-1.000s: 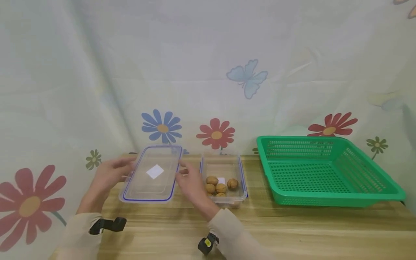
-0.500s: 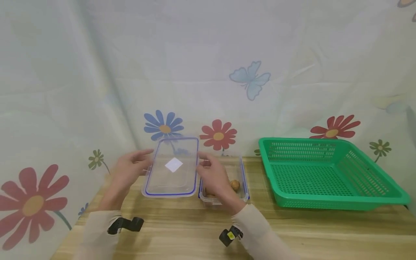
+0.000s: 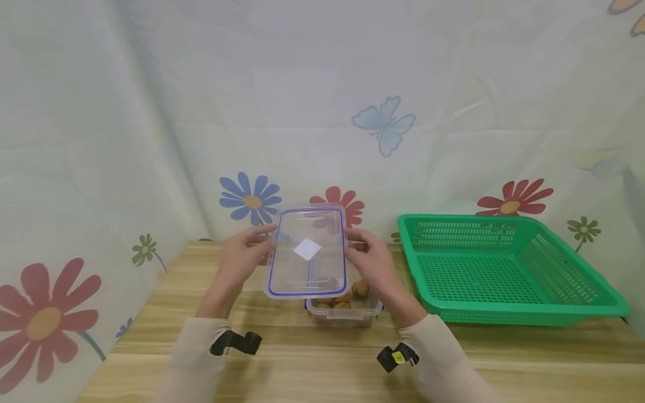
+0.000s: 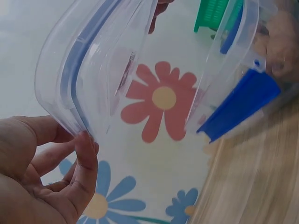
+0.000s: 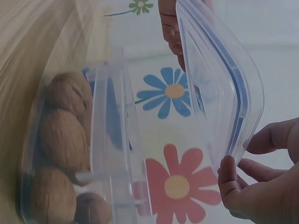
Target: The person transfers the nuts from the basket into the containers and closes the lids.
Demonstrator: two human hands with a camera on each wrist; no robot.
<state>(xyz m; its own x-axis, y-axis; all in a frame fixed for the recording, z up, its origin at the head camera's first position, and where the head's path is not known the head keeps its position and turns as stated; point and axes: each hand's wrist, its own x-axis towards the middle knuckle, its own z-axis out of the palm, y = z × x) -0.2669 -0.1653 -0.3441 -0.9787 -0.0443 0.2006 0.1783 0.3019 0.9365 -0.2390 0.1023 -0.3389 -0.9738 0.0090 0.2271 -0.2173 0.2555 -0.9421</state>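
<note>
A clear plastic lid (image 3: 287, 274) with a blue seal and a white square label (image 3: 307, 249) hangs above a clear food container (image 3: 347, 316). My left hand (image 3: 242, 257) pinches the lid's left edge between thumb and fingers, as the left wrist view shows. On the opposite edge, my right hand (image 3: 372, 258) pinches it too. Several walnuts (image 5: 63, 135) lie in the container, partly hidden behind the lid in the head view. A gap separates lid and container in both wrist views. The container has blue side clips (image 4: 240, 105).
A green plastic basket (image 3: 504, 308) with slotted sides stands to the right on the wooden table (image 3: 302, 364). Behind the table hangs a pale cloth (image 3: 282, 112) printed with flowers and a butterfly.
Both hands have carried the lid to the right and slightly up, from the left of the container to above it. The container and basket have stayed in place.
</note>
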